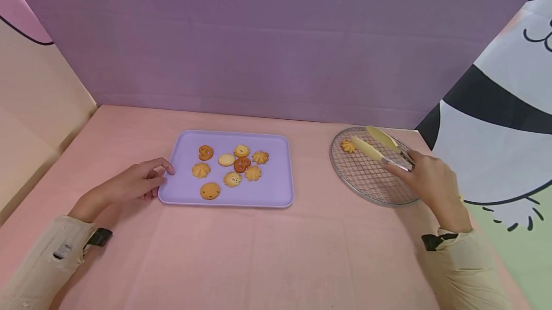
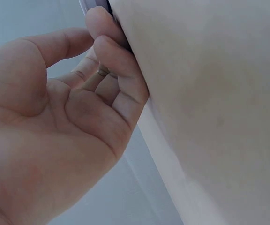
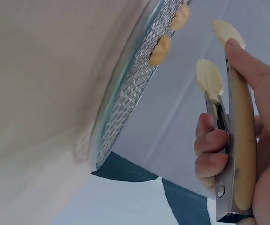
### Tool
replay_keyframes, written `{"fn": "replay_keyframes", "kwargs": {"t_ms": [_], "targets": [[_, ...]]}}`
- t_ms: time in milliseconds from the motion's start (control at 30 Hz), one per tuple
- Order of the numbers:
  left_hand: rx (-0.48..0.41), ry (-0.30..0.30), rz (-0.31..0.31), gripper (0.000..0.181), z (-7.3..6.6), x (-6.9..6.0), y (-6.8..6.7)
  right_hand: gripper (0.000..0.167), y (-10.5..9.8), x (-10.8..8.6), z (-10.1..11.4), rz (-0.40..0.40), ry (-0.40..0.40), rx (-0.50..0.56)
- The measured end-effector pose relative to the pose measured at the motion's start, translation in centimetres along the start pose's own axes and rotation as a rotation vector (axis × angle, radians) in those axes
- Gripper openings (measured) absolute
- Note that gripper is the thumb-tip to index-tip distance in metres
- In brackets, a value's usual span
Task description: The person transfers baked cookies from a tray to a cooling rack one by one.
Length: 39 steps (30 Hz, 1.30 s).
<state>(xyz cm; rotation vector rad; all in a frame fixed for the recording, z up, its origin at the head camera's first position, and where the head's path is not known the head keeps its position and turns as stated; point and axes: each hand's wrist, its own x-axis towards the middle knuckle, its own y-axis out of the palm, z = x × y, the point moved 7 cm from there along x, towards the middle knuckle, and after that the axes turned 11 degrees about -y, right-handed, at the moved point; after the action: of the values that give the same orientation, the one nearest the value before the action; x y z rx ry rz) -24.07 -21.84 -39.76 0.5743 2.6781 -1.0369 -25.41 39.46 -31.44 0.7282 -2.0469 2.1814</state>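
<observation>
My left hand (image 1: 140,180) holds the left rim of a lilac tray (image 1: 267,195), with curled fingers at its edge; the left wrist view shows the palm and bent fingers (image 2: 118,61). Several small biscuits lie on the tray: pretzel shapes (image 1: 205,152), star-shaped ones (image 1: 201,170), and a round one with dark specks (image 1: 210,191). Over a round wire rack (image 1: 366,176), my right hand (image 1: 431,180) grips metal tongs (image 3: 240,140) with cream tips spread apart and nothing between them. Two ridged biscuits (image 3: 161,50) show on the rack in the right wrist view.
A pink cloth (image 1: 302,252) covers the table, and a purple backdrop (image 1: 276,51) rises behind it. At the right stands a panel with a black-and-white cartoon figure (image 1: 504,147). A beige panel (image 1: 39,89) borders the left side.
</observation>
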Motion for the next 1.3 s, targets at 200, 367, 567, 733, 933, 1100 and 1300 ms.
{"fn": "replay_keyframes", "kwargs": {"t_ms": [200, 367, 567, 733, 933, 1100, 1300], "targets": [[-0.014, 0.003, 0.000, 0.024, 0.1, 0.0, 0.0, 0.063, -0.6, 0.6, 1.9, -0.037, -0.028, 0.018], [-0.021, 0.006, 0.003, 0.023, 0.2, 0.1, 0.1, 0.088, -0.8, 1.0, 3.5, -0.034, -0.022, 0.053], [-0.024, 0.003, 0.003, 0.023, 0.3, 0.1, 0.1, 0.099, -1.0, 1.2, 5.7, -0.064, -0.070, 0.059], [-0.020, 0.007, -0.003, 0.023, 0.5, -0.1, 0.0, 0.093, -1.3, 1.5, 8.2, -0.105, -0.149, 0.047], [-0.014, 0.008, -0.011, 0.022, 0.4, -0.2, -0.1, 0.093, -1.2, 2.4, 10.9, -0.102, -0.207, 0.039], [-0.008, 0.009, -0.009, 0.022, 0.2, -0.2, -0.1, 0.091, -0.5, 3.0, 12.9, -0.135, -0.270, 0.033], [-0.009, -0.003, -0.006, 0.022, 0.0, -0.1, -0.1, 0.087, 0.0, 4.0, 14.9, -0.162, -0.326, 0.045]]}}
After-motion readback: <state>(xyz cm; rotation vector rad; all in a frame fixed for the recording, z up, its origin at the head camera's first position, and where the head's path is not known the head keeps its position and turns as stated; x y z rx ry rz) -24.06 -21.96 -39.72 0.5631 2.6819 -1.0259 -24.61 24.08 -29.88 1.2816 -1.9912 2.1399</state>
